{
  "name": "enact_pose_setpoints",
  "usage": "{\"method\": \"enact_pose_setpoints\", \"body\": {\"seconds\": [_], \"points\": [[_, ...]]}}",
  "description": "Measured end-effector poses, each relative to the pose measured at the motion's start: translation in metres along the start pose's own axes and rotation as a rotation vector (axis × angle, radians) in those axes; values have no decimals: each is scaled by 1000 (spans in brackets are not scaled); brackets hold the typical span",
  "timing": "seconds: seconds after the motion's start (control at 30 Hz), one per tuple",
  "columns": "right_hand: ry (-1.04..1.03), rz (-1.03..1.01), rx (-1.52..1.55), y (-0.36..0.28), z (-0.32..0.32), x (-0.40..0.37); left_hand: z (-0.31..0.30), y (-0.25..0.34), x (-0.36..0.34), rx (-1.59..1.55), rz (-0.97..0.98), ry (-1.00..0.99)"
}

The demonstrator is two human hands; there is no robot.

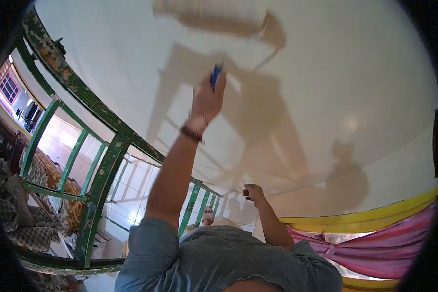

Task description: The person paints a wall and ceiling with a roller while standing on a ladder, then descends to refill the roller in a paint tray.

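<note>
Blue at handle (215, 77), gripped in wrapped left hand (208, 99) (nearer), extends up to crosswise roller (211, 9), well above half-curled, apparently empty right hand (253, 192).

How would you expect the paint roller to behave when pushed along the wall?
The paint roller would probably turn, since its far end, though blurred, looks long and rounded. It is likely fairly light, as only the left hand grips its blue handle. It may twist a little, because that wide end sits beyond the grip.
</note>
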State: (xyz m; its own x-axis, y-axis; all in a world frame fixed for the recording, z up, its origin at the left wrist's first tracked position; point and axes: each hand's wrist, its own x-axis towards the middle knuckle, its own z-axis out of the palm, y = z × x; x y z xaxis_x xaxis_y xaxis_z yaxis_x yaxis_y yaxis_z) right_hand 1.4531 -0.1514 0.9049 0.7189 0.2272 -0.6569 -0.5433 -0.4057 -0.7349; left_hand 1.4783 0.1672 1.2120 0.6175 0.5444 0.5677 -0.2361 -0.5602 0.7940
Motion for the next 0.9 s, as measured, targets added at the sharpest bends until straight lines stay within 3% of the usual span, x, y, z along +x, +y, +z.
{"method": "enact_pose_setpoints", "body": {"seconds": [0.03, 0.1, 0.13, 0.2, 0.33, 0.5, 0.6, 0.67, 0.8, 0.9], "points": [[4, 7, -3, 5, -4, -2, 10, -26, -37, -18, -26, 12], [29, 47, -61, 14, -13, -9, 28, -84, -122, 103, -336, -154], [29, 53, -69, 16, -18, -9, 34, -95, -160, 83, -368, -129], [73, 128, -41, 27, -28, -12, 35, -113, -206, 147, -552, -268], [87, 87, -47, 34, -37, -7, 29, -110, -193, 122, -478, -183], [106, 33, 25, 28, -31, 3, 0, -31, -55, 103, -40, -39], [80, -7, 63, 20, -27, 0, 8, -19, -25, 67, -14, -3], [87, -4, 61, 11, -26, -6, 16, -34, -51, 92, -93, -38], [92, 25, 62, 32, -32, -8, 41, -128, -170, 149, -348, -139], [90, 49, 68, 58, -47, -4, 38, -141, -221, 169, -504, -203]]}}
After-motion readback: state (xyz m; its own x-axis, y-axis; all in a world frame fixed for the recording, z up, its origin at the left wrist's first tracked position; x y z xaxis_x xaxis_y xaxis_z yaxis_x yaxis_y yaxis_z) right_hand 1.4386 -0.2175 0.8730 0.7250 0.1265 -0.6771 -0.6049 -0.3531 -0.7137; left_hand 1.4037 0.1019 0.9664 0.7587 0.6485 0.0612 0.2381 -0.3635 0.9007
